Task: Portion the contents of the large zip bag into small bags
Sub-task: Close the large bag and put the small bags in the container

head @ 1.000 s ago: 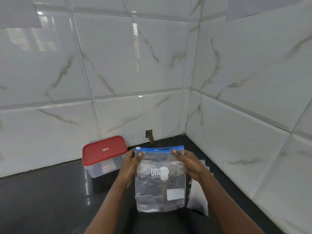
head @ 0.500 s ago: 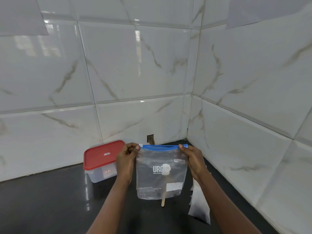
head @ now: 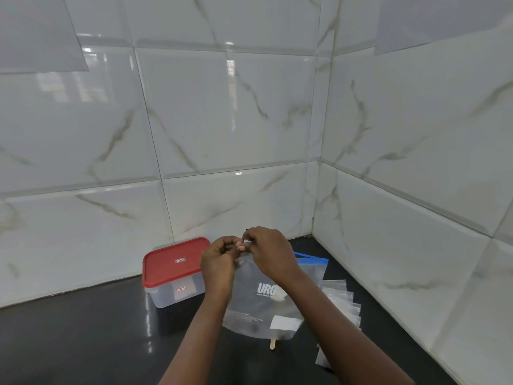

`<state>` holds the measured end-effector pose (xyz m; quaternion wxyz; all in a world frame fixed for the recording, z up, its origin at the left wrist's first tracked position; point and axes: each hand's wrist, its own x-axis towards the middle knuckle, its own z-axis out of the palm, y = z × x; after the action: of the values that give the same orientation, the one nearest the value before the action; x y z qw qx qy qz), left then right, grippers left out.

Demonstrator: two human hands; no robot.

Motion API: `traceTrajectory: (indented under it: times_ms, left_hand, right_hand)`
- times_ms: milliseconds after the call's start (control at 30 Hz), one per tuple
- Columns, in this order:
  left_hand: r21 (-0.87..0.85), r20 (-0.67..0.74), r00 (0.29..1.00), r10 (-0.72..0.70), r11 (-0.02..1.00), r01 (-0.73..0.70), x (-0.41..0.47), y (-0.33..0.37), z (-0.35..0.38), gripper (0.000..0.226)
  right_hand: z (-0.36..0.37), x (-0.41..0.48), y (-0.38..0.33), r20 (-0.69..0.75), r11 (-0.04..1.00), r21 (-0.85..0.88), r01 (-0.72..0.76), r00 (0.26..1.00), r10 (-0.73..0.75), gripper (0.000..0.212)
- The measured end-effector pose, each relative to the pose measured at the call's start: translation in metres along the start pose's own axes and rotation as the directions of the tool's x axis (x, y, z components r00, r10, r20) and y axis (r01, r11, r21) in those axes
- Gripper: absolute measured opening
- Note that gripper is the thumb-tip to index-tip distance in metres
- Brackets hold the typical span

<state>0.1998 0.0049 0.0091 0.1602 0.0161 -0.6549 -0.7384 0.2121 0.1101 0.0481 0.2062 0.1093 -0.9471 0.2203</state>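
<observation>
A red-lidded container (head: 176,262) stands at the left on the dark table (head: 83,343). Just right of it the left hand (head: 219,262) and right hand (head: 269,254) meet, fingertips touching. Both pinch the top left corner of the large zip bag (head: 261,309), which hangs below them over the table. Its blue zip strip (head: 312,259) runs rightward from the hands, so the opening pull probably goes that way. The fingers hide whether the seal is parted. Small bags (head: 341,298) lie fanned farthest right.
</observation>
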Motion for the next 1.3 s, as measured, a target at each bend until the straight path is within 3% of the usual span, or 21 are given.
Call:
traceTrajectory:
  times_ms: [67,233,500,633,733,800,833,900,933,1033,1167,1300]
  left_hand:
    - [0.034,0.001,1.000,0.012,0.999,-0.012,0.002,0.002,-0.001,0.028]
    - [0.354,0.016,0.963,0.268,0.899,-0.257,-0.004,0.011,0.006,0.026]
    - [0.332,-0.116,0.952,0.284,0.914,-0.232,0.014,0.016,-0.001,0.036]
    - [0.312,-0.158,0.957,0.245,0.931,-0.188,0.024,0.013,-0.006,0.027]
    - [0.273,-0.130,0.966,0.225,0.944,-0.183,0.028,0.009,-0.004,0.025]
    - [0.205,-0.126,0.973,0.196,0.964,-0.168,0.030,0.007,-0.001,0.025]
    - [0.158,-0.129,0.976,0.177,0.975,-0.156,0.031,0.006,0.000,0.024]
    - [0.050,-0.119,0.984,0.136,0.990,-0.131,0.037,0.004,0.001,0.024]
    - [0.010,-0.104,0.987,0.124,0.992,-0.123,0.042,0.003,0.002,0.025]
    - [-0.033,-0.072,0.991,0.113,0.993,-0.116,0.056,-0.001,0.007,0.024]
    - [-0.052,-0.084,0.992,0.092,0.994,-0.096,0.082,-0.011,0.018,0.017]
    - [0.027,-0.095,0.992,0.079,0.997,-0.077,0.117,-0.028,0.024,0.013]
  right_hand:
    - [-0.002,0.002,-0.002,-0.017,0.997,-0.076,0.007,1.000,-0.008,0.020]
    - [-0.006,0.001,-0.005,-0.058,0.989,-0.141,0.044,0.997,-0.052,0.021]
    - [-0.027,-0.008,0.037,-0.006,0.980,-0.192,-0.045,0.999,0.045,0.021]
    - [-0.033,-0.012,0.070,-0.017,0.961,-0.232,-0.152,0.988,0.152,0.019]
    - [-0.029,-0.012,0.086,-0.036,0.967,-0.113,-0.230,0.973,0.228,0.016]
    - [-0.021,-0.009,0.094,-0.040,0.945,0.159,-0.284,0.955,0.294,0.005]
    - [-0.017,-0.008,0.097,-0.021,0.888,0.339,-0.311,0.941,0.338,0.005]
    - [-0.009,-0.010,0.103,0.128,0.640,0.674,-0.369,0.912,0.390,0.027]
    - [0.000,-0.013,0.109,0.219,0.539,0.741,-0.401,0.903,0.370,0.036]
    - [0.031,-0.019,0.119,0.382,0.527,0.692,-0.492,0.870,0.311,0.037]
    - [0.059,0.001,0.127,0.308,0.498,0.671,-0.549,0.818,0.486,0.014]
    - [0.068,0.038,0.146,0.260,0.540,0.649,-0.537,0.823,0.506,0.008]
